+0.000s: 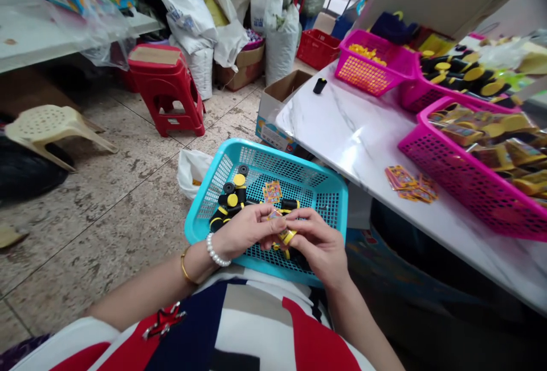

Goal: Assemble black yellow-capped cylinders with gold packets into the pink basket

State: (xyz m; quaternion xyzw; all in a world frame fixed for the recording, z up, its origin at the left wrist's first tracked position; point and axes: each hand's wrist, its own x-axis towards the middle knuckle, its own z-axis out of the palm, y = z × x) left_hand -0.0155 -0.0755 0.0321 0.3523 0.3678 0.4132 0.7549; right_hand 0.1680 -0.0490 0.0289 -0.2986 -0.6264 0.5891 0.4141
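Note:
A turquoise plastic basket rests on my lap. It holds several black and yellow cylinder pieces and small printed stickers. Over the basket's near side, my left hand and my right hand meet, fingers pinched together on a small yellow and black piece with a sticker on it. A pearl bracelet and a gold bangle sit on my left wrist.
A white marble-look table to the right carries pink baskets of packaged pieces, loose stickers and one black cylinder. On the tiled floor stand a red stool, a cream stool, cardboard boxes and white bags.

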